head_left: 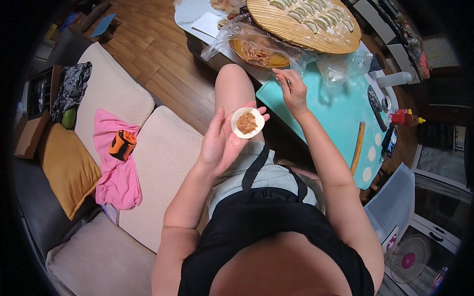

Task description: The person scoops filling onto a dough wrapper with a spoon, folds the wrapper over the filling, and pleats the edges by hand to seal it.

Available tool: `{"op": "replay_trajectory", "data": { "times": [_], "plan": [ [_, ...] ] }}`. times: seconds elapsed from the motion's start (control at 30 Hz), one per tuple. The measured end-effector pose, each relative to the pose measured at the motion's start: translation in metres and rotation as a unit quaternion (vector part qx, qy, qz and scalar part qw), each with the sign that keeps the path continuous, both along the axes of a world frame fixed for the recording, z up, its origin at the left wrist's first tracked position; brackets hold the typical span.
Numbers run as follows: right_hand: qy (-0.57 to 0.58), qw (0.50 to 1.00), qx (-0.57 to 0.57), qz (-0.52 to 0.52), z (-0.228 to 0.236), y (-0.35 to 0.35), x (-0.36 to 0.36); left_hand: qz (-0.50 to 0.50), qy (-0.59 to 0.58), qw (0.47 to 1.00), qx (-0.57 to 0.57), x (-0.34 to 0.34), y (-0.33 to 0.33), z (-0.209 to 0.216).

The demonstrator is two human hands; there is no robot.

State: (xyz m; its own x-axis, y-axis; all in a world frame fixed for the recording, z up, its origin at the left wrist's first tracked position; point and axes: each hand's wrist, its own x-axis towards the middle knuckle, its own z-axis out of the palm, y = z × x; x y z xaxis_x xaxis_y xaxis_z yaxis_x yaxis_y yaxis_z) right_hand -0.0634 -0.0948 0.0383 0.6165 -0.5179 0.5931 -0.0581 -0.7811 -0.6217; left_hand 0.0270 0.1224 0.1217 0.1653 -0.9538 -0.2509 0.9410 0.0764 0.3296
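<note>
My left hand (221, 143) is palm up above my lap, with a round white dumpling wrapper (235, 125) lying across its fingers. A mound of light brown filling (246, 123) sits in the middle of the wrapper. To the right and farther off, my right hand (292, 91) is raised over the mat's edge, its fingertips pinched together; what they hold, if anything, is too small to make out. Just beyond it stands a yellowish bowl (280, 62) of minced filling (256, 54), partly covered by a clear plastic bag (228, 37).
A woven round tray (291, 34) with several dumplings (321, 22) is at the table's far side. On the turquoise mat (326, 118) lie a wooden rolling pin (358, 148) and pale discs (367, 173). A phone (391, 140) is at right; a sofa (163, 163) at left.
</note>
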Motion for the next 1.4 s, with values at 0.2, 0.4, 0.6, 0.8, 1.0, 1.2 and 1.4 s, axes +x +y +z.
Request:
{"op": "replay_trajectory", "data": {
  "times": [0.2, 0.4, 0.6, 0.8, 1.0, 1.2, 1.4],
  "plan": [
    [-0.013, 0.995, 0.064, -0.078, -0.003, -0.003, 0.004, 0.005, -0.006, 1.0, 0.007, 0.003, 0.002, -0.001],
    [-0.026, 0.988, 0.133, -0.074, -0.005, -0.006, 0.013, 0.001, -0.002, 1.0, 0.008, 0.002, 0.002, -0.001],
    [0.024, 0.988, 0.139, -0.069, -0.012, -0.021, 0.02, 0.006, -0.003, 1.0, 0.004, 0.003, 0.002, 0.001],
    [0.096, 0.987, -0.129, 0.008, -0.015, -0.038, 0.011, -0.002, -0.01, 1.0, -0.01, -0.001, -0.005, 0.007],
    [0.138, 0.975, -0.173, -0.009, 0.034, 0.009, -0.026, -0.037, -0.046, 0.998, -0.029, -0.003, -0.009, 0.015],
    [0.05, 0.899, 0.419, 0.12, 0.082, 0.073, -0.086, -0.145, -0.114, 0.982, -0.028, -0.029, -0.025, 0.008],
    [0.082, 0.76, 0.638, 0.093, 0.104, 0.1, -0.121, -0.272, -0.136, 0.953, -0.017, -0.051, -0.036, 0.005]
  ]
}}
